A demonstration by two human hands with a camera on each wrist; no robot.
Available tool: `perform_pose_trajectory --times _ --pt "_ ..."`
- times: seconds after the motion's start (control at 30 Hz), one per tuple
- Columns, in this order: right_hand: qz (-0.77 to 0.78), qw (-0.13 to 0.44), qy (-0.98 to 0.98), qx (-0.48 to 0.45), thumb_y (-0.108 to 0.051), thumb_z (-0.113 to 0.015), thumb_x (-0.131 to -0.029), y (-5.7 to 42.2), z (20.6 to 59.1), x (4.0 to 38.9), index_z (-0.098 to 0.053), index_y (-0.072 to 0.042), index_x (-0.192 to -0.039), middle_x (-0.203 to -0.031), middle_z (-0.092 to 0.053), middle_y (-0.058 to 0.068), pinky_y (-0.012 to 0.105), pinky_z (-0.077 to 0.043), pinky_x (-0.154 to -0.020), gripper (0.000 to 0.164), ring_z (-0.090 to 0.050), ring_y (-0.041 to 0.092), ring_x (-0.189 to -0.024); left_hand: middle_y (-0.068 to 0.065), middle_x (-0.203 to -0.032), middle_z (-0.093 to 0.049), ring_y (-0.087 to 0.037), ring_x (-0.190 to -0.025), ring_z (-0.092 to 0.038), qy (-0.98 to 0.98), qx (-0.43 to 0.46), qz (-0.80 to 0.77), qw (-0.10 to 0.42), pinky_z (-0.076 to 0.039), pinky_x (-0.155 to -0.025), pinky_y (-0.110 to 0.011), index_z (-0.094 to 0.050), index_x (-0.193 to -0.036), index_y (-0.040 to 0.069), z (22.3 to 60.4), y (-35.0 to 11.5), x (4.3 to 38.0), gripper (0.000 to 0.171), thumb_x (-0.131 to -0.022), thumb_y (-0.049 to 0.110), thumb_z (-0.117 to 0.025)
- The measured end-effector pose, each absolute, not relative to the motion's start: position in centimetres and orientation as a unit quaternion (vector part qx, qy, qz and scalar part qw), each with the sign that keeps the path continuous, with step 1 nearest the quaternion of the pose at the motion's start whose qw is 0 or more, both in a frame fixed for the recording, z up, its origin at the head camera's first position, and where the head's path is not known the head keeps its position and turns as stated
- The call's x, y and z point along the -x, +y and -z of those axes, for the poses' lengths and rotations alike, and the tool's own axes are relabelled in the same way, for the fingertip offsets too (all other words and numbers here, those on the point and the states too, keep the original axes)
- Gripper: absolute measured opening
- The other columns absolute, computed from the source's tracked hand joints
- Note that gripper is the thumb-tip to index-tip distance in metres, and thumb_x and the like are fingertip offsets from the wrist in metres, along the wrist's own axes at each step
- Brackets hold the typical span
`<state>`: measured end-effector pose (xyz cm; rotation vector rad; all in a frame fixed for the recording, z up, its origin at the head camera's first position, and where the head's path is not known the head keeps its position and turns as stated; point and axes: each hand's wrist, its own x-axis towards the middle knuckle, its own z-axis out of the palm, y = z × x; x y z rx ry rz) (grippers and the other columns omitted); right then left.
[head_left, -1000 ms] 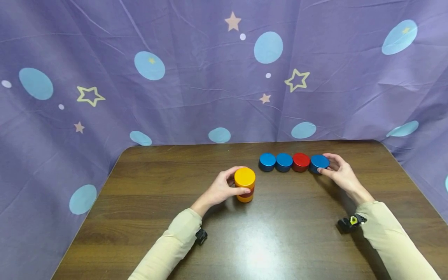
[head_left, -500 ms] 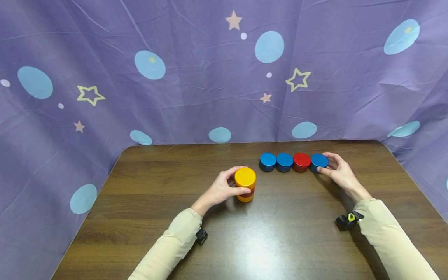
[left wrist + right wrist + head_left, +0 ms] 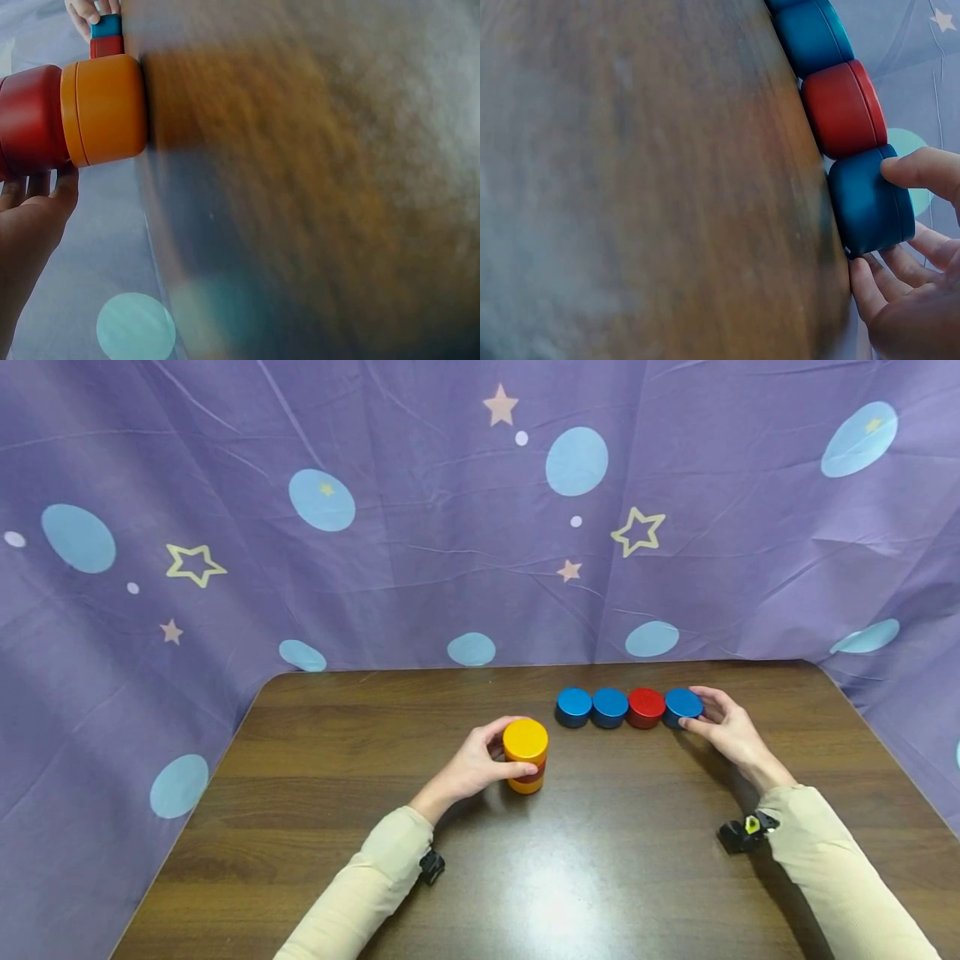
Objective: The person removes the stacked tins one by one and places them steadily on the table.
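Observation:
My left hand [image 3: 480,762] grips an upright stack of round lidded tins between thumb and fingers. An orange tin [image 3: 525,740] tops it, a red tin [image 3: 34,120] sits in the middle, and another orange tin [image 3: 112,109] stands at the bottom on the table. To the right, my right hand [image 3: 733,737] holds a blue tin [image 3: 870,199], its thumb on the near side and fingers around the far side. That tin ends a side-by-side row, right beside a red tin [image 3: 646,707]. Two more blue tins, one in the middle [image 3: 610,707] and one leftmost [image 3: 573,707], complete the row.
The brown wooden table [image 3: 322,760] has its far edge just behind the row. A purple patterned curtain [image 3: 420,527] hangs behind and at both sides. Black wrist cameras sit at the left cuff [image 3: 431,866] and right cuff [image 3: 742,835].
The right hand and its blue tin have shifted very slightly left, toward the red tin. The left hand and its stack stay in place.

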<state>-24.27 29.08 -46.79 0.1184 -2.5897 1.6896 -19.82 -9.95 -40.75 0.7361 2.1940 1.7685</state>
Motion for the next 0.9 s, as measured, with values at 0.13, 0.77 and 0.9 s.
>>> perform_pose_trajectory --times 0.13,0.77,0.9 --pt "-0.549 0.024 -0.835 -0.039 -0.006 -0.065 -0.091 29.1 46.8 24.3 -0.034 0.010 -0.140 -0.137 -0.041 0.035 0.006 -0.039 -0.084 0.060 -0.040 0.051 -0.123 -0.021 -0.121 -0.059 -0.029 -0.111 -0.056 0.750 -0.252 -0.601 0.116 -0.042 -0.100 -0.036 -0.050 -0.131 -0.009 40.7 -10.0 19.8 0.056 -0.080 -0.007 -0.074" --pt "-0.589 0.057 -0.803 -0.063 -0.004 -0.067 -0.090 29.7 45.7 23.8 -0.039 -0.001 -0.145 -0.134 -0.051 0.007 0.013 -0.042 -0.091 0.062 -0.050 0.009 -0.119 -0.019 -0.124 -0.058 -0.028 -0.113 -0.056 0.748 -0.257 -0.601 0.117 -0.042 -0.101 -0.036 -0.048 -0.135 -0.005 43.6 -10.1 21.2 0.061 -0.080 -0.007 -0.075" --pt "-0.619 0.062 -0.781 -0.065 -0.001 -0.068 -0.088 29.4 45.0 23.4 -0.044 -0.006 -0.143 -0.126 -0.052 -0.012 0.015 -0.041 -0.095 0.059 -0.049 0.005 -0.118 -0.018 -0.123 -0.059 -0.027 -0.111 -0.057 0.747 -0.260 -0.601 0.116 -0.043 -0.099 -0.036 -0.049 -0.134 -0.004 43.5 -10.1 21.1 0.061 -0.080 -0.003 -0.076"
